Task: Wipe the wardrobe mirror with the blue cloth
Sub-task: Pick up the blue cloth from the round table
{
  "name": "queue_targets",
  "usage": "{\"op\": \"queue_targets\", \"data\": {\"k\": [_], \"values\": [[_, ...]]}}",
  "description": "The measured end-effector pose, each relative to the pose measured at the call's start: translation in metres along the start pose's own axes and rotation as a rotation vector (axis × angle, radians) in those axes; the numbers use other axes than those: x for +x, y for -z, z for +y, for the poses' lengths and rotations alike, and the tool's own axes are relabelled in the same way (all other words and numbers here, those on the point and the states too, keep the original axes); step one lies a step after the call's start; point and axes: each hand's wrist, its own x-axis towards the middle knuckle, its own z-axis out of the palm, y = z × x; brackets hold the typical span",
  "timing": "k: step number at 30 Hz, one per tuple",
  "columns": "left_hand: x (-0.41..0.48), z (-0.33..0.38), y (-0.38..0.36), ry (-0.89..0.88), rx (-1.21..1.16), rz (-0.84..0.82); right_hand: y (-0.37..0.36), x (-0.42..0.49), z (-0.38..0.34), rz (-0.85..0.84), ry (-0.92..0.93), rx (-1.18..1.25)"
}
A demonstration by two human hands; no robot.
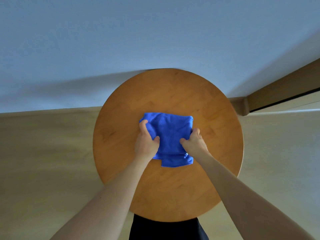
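Blue cloth (170,134) was bright blue terry, folded in rumpled layers, lying mid round wooden desk (173,196). Small pale tag at its near right corner, too small to read. Left hand (146,139) gripped the cloth's left edge, fingers curled into the fabric. Right hand (194,140) pinched its right edge, thumb on top. Pale wall (155,32) beyond the desk's far side.

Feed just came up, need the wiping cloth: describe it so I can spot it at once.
Find the round wooden table by the pale wall. On its middle lies a folded cloth, gripped by the left hand and the right hand. Its vivid blue marks it out.
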Motion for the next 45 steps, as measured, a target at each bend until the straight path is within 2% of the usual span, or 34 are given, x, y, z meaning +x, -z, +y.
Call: {"op": "queue_targets", "data": {"k": [5,9,11,18,24,28,34,38,45], "values": [[-0.008,0.007,-0.005,0.199,-0.387,-0.080,0.010,-0.007,0.002,-0.018,-0.064,0.183],[-0.020,0.019,0.006,0.270,-0.545,-0.243,0.033,-0.019,0.003,-0.040,-0.061,0.298],[-0.028,0.031,0.015,0.308,-0.629,-0.267,0.047,-0.028,0.003,-0.048,-0.043,0.354],[-0.069,0.073,0.045,0.210,-0.803,-0.378,0.098,-0.071,-0.010,-0.065,0.092,0.457],[-0.100,0.103,0.070,0.152,-0.809,-0.216,0.137,-0.104,-0.026,-0.150,0.219,0.489],[-0.125,0.120,0.098,0.149,-0.851,-0.194,0.162,-0.129,-0.047,-0.198,0.319,0.424],[-0.161,0.118,0.137,0.072,-0.907,-0.170,0.183,-0.158,-0.068,-0.367,0.416,0.415],[-0.183,0.104,0.156,0.059,-0.955,-0.132,0.180,-0.178,-0.079,-0.435,0.483,0.379],[-0.222,0.064,0.193,0.078,-1.071,-0.019,0.139,-0.223,-0.116,-0.441,0.546,0.293]]}}
